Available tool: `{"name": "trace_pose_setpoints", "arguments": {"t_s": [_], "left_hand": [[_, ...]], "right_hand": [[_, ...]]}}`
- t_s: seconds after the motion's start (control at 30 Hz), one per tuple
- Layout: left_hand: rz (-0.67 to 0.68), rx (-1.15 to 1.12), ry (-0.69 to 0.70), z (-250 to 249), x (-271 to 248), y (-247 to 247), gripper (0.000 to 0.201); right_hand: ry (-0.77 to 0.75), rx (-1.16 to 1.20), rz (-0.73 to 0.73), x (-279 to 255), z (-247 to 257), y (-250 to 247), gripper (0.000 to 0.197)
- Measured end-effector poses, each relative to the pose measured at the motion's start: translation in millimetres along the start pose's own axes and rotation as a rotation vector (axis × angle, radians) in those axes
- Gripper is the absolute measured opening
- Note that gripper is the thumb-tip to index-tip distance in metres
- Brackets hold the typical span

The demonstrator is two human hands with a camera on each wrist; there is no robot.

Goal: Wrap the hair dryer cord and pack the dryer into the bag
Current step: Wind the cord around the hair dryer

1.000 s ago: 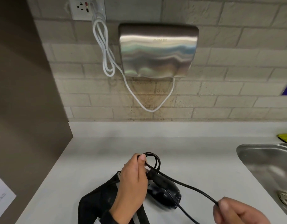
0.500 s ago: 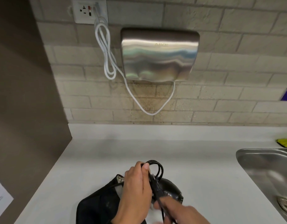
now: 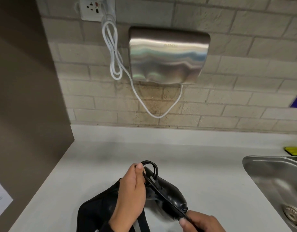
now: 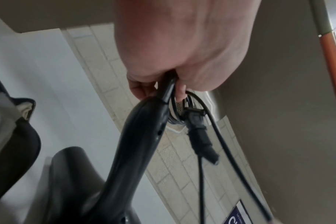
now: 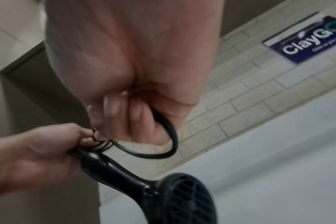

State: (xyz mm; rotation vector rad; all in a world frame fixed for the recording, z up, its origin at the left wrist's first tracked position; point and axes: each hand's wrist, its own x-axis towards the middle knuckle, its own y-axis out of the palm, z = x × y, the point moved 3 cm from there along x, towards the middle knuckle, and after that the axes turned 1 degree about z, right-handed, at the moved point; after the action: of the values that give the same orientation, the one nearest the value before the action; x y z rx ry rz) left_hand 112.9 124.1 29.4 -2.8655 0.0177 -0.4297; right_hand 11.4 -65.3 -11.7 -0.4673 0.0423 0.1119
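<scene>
Head view: left hand [image 3: 130, 195] at 6 o'clock, fingers curled round the end of the hair dryer [image 3: 167, 194] handle, thumb clamping several cord [image 3: 150, 166] loops gathered at the handle's tip. Left wrist view confirms: the handle runs out of the fist, loops and the black plug [image 4: 199, 136] hang just beside it.

Right hand [image 3: 200, 222] at 5 o'clock, low in frame, fingers clenched on a straight run of cord that crosses over the dryer body from the loops. Right wrist view: cord curves out of the closed fingers in one loop; the dryer's grille end [image 5: 184, 200] lies below it.

Dryer held above the white counter [image 3: 194, 158], body pointing toward 4 o'clock. Black bag [image 3: 97, 213] lies on the counter at 7 o'clock, partly under the left wrist; dryer not in it.

Steel sink [image 3: 270, 174] at 3 o'clock. Wall hand dryer [image 3: 167, 54] at 12 o'clock with white cable [image 3: 114, 52] to the socket [image 3: 94, 8].
</scene>
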Motion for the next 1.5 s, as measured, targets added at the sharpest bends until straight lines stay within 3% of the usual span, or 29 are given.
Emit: {"name": "trace_pose_setpoints", "arguments": {"t_s": [0.07,0.13,0.2,0.27,0.33,0.47,0.53,0.63,0.73,0.8,0.97,1.1,1.2,1.27,1.37,1.5], "left_hand": [[-0.022,0.020,0.006,1,0,-1,0.042],[-0.034,0.032,0.001,2,0,-1,0.040],[-0.039,0.048,0.010,1,0,-1,0.038],[-0.032,0.056,0.023,1,-1,0,0.040],[-0.005,0.070,0.037,0,-3,2,0.045],[0.048,0.150,0.148,-4,-12,12,0.041],[0.077,0.167,0.171,-5,-14,15,0.036],[0.129,0.106,0.167,-6,-14,13,0.038],[0.193,0.090,0.251,-8,-13,9,0.038],[0.260,0.074,0.284,-8,-14,10,0.038],[0.379,0.034,0.373,-15,-19,11,0.034],[0.392,0.221,0.542,-18,-19,12,0.035],[0.394,0.262,0.526,-20,-19,13,0.041],[0.404,0.268,0.515,-20,-19,13,0.040],[0.401,0.274,0.530,-21,-21,12,0.021],[0.391,0.246,0.522,-19,-21,12,0.030]], "right_hand": [[0.012,0.162,-0.154,-9,6,8,0.009],[0.075,0.309,0.016,-7,24,19,0.019],[0.087,0.238,0.071,-5,31,21,0.021],[0.052,0.192,-0.011,-3,42,23,0.026],[0.004,0.150,-0.111,0,48,22,0.014],[-0.017,0.087,-0.120,12,72,15,0.019],[-0.031,0.058,-0.053,17,85,19,0.015],[-0.167,-0.166,-0.081,22,96,16,0.009],[-0.325,-0.514,-0.118,20,108,6,0.014],[-0.402,-0.585,-0.141,17,120,-6,0.020],[-0.469,-0.487,-0.124,21,140,-28,0.019],[-0.378,-0.315,-0.015,27,144,-30,0.022],[-0.328,-0.236,0.052,30,142,-29,0.021],[-0.300,-0.191,0.018,33,138,-33,0.021],[-0.265,-0.080,-0.096,39,125,-36,0.018],[-0.272,0.076,-0.281,42,107,-30,0.007]]}}
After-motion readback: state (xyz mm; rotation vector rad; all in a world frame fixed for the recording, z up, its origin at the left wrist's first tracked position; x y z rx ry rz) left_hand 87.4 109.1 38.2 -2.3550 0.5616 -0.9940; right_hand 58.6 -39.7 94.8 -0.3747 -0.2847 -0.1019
